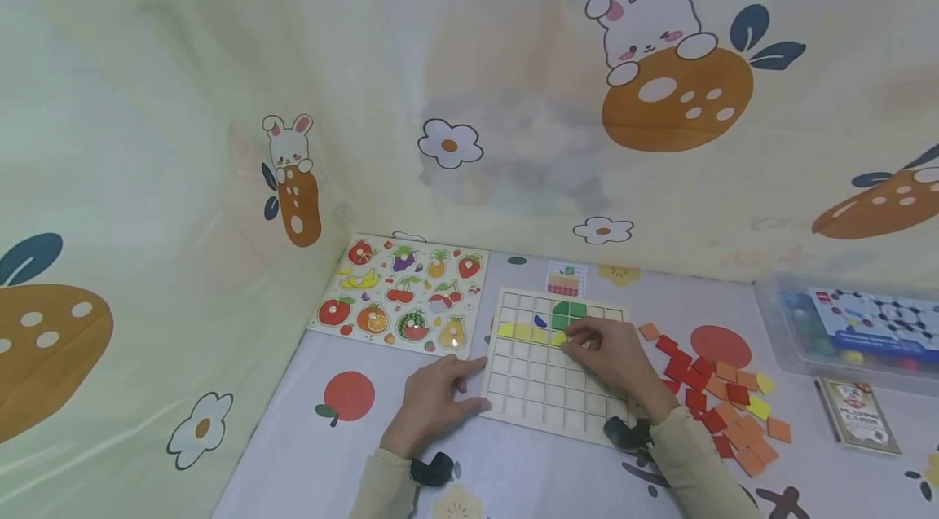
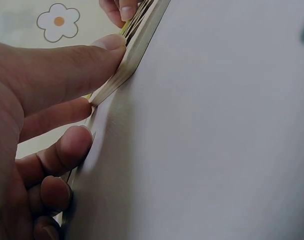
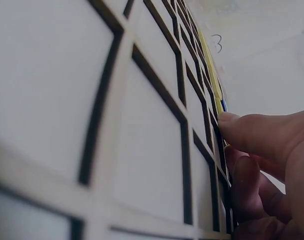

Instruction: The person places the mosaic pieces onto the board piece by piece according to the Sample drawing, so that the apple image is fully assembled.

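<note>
A pale wooden grid board [image 1: 535, 389] lies on the table. A row of yellow square tiles [image 1: 522, 332] sits in its cells, with green tiles [image 1: 568, 314] and a small blue half-round piece [image 1: 540, 321] farther back. My right hand [image 1: 609, 349] pinches a yellow tile [image 1: 558, 338] at the row's right end, thumb and fingertips right at the grid. At the board's near left corner, my left hand [image 1: 438, 397] touches the edge with extended thumb and index finger. The left wrist view shows that thumb [image 2: 66, 70] against the board's rim [image 2: 141, 50], other fingers loosely bent.
Loose red, orange and yellow tiles [image 1: 722, 401] lie scattered right of the board. A small pattern card [image 1: 566, 279] is behind it. A fruit puzzle board [image 1: 402, 295] lies to the left. At right are a clear plastic box [image 1: 785, 340] and a card pack [image 1: 857, 415].
</note>
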